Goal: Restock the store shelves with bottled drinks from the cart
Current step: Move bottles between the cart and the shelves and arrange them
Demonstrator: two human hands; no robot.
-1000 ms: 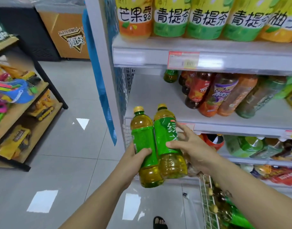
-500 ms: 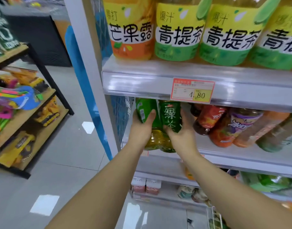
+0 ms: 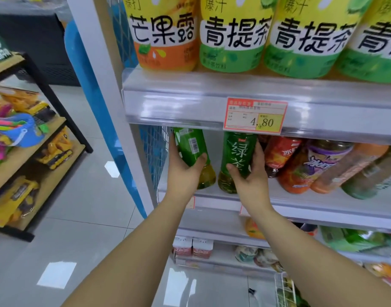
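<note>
1. Bottom right corner: white wire cart [image 3: 282, 289], only its corner in frame, green bottles blurred inside.
2. Floor [image 3: 79, 218]: glossy grey tiles with bright light reflections.
3. Both forearms reach up from the bottom edge to the middle shelf [image 3: 323, 210].
4. Left hand [image 3: 183, 171] is wrapped round the left green tea bottle [image 3: 191, 149]. The bottle tilts left, barcode facing the camera, close to the blue mesh side panel [image 3: 153, 156].
5. Right hand [image 3: 250, 180] is wrapped round the right green tea bottle [image 3: 237, 156], which is roughly upright with its label facing front.
6. The two bottles are apart, at the left end of the middle shelf, with their tops hidden behind the upper shelf rail [image 3: 179, 103]. Cannot tell if the bases rest on the board.
7. Just right of the right hand: a red-label bottle [image 3: 281, 154], then a purple-label bottle [image 3: 320, 165], both leaning.
8. Price tag [image 3: 255, 116] on the upper rail reads 4.80.
9. Upper shelf: a big orange-label bottle [image 3: 165, 34], then big green-label bottles [image 3: 232, 34].
10. Lower shelf: small cartons [image 3: 192, 248].
11. Left across the aisle: a wooden toy rack [image 3: 24, 156] with yellow toy trucks [image 3: 55, 149].
12. Far back: a dark cabinet [image 3: 35, 41].
</note>
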